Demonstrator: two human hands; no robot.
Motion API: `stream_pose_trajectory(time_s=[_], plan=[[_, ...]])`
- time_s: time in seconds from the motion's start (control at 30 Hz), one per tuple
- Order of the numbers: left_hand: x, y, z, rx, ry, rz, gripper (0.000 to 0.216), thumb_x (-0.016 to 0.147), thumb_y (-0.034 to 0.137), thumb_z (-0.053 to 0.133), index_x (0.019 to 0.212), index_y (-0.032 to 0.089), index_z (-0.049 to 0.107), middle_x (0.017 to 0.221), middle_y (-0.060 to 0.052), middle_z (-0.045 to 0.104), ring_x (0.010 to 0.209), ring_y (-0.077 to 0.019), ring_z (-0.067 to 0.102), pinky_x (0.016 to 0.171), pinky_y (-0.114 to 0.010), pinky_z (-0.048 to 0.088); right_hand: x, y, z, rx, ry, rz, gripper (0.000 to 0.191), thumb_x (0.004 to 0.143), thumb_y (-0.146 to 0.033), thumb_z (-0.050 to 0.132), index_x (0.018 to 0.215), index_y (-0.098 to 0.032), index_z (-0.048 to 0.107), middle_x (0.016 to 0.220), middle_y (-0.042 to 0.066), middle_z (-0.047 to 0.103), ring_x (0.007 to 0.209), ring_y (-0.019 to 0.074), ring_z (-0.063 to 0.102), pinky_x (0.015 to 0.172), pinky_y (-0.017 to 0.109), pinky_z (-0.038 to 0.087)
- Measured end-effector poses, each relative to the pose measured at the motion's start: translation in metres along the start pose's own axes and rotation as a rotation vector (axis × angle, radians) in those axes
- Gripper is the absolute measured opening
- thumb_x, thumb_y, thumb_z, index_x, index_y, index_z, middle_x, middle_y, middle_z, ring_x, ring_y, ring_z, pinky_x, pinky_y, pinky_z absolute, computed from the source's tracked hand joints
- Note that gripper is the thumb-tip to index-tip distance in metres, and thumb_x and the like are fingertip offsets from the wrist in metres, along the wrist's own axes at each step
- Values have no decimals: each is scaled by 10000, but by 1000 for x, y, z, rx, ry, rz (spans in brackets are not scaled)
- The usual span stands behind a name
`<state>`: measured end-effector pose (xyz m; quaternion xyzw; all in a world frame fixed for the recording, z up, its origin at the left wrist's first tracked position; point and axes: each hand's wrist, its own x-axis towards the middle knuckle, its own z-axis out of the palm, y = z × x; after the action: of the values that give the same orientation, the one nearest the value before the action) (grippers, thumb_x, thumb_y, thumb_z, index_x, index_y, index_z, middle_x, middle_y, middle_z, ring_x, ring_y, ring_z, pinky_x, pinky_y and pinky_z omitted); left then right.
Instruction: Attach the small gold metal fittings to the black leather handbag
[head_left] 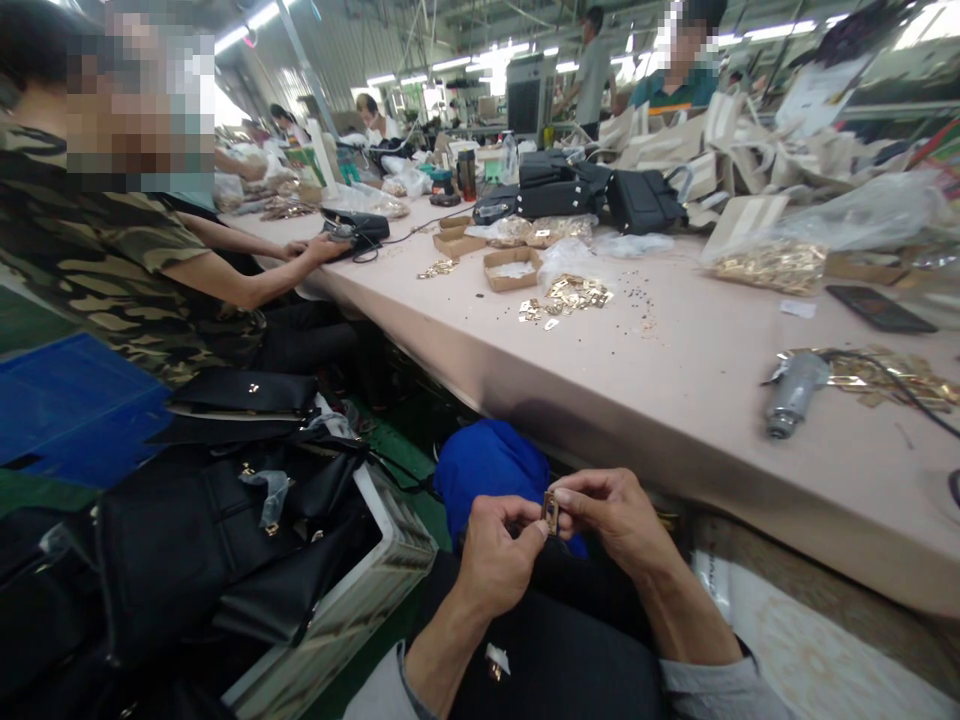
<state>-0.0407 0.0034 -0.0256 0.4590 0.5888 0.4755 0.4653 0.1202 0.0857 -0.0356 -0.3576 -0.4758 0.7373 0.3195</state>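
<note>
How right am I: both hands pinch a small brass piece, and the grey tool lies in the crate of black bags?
One slip: the grey tool lies on the pink table, not in the crate of black bags; the head view shows it. The left hand and right hand do pinch the small brass piece.

Tabletop (675, 370) lies open between brass clasps (574, 293) and power tool (791, 392); bag crate (360, 600) blocks left.

No lettering, label or number here is readable.

Shiny gold metal clasp (550, 512); smooth matt pinkish bench (675, 370); black leather-like handbags (225, 520); glossy metal fittings (574, 293); matt cardboard tray (512, 268).
</note>
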Motion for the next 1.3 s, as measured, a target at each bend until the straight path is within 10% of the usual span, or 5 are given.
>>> stream_pose_trajectory(time_s=[0.63, 1.3], plan=[[19, -9, 3, -221, -88, -174, 161, 733, 257, 748, 760, 121, 831, 766, -107, 810, 647, -187, 664, 640, -282, 437, 1, 2, 1, -248, 151, -113, 350, 771, -473, 831, 818, -127, 813, 601, 53, 698, 512, 157, 615, 519, 271, 530], [36, -17, 46, 30, -70, -178, 147, 685, 240, 701, 620, 144, 790, 571, -48, 713, 512, -147, 538, 524, -268, 345, -22, 7, -34, -237, 268, -127, 346, 811, -476, 797, 840, -132, 782, 585, 32, 678, 503, 155, 610, 522, 267, 514]])
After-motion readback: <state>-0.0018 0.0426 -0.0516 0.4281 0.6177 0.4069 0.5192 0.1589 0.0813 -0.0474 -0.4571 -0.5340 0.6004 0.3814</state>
